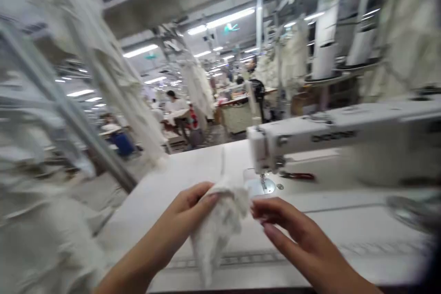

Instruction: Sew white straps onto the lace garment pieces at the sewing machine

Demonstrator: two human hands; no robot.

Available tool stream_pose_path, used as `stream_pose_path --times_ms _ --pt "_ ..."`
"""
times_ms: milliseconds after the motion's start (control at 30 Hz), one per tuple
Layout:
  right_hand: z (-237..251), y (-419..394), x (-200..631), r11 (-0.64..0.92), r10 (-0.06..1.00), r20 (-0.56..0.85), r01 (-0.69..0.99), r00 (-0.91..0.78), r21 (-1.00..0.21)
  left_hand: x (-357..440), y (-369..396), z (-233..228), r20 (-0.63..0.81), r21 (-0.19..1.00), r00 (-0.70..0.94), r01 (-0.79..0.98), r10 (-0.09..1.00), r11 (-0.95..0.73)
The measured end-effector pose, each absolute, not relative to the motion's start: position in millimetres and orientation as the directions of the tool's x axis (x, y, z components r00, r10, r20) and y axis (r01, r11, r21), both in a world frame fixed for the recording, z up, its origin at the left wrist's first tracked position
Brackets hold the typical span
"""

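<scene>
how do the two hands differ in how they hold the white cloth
The left hand wraps thumb and fingers round the white cloth, carrying its hanging bulk; the right hand only pinches its upper edge with the fingertips. The left comes from lower left, the right from lower right. Both are bare, in front of the sewing machine.

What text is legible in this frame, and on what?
No text can be read.
Dark lettering on the arm of the white sewing machine: blurred by motion, unreadable.
Teal hanging sign near the ceiling lights: too small and blurred.
Nothing printed shows on the white fabric piece held between the left hand and right hand, nor on the white table.
</scene>
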State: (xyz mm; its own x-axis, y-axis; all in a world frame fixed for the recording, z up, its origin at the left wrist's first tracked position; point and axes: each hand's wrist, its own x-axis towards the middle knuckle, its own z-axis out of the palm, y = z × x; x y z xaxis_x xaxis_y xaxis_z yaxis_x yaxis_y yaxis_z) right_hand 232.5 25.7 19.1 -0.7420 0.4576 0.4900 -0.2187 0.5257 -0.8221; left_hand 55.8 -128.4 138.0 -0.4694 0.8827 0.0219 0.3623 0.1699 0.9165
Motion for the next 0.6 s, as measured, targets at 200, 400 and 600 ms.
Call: stream_pose_path --times_ms 200,400,600 --pt "53.0 29.8 230.2 0.525 0.382 0.477 -0.239 -0.791 -0.817 65.6 -99.0 102.8 -0.087 0.738 -0.243 0.636 0.966 0.226" --pt "41.6 42.3 223.9 0.000 0.428 0.065 -0.071 -0.901 -0.997 12.0 -114.6 70.8 0.076 0.465 -0.516 0.775 0.853 0.428" --pt "22.1 65.3 235.1 -0.147 0.278 -0.412 0.385 -0.868 -0.911 -28.3 -162.9 47.4 0.062 0.454 -0.616 0.718 0.786 0.527"
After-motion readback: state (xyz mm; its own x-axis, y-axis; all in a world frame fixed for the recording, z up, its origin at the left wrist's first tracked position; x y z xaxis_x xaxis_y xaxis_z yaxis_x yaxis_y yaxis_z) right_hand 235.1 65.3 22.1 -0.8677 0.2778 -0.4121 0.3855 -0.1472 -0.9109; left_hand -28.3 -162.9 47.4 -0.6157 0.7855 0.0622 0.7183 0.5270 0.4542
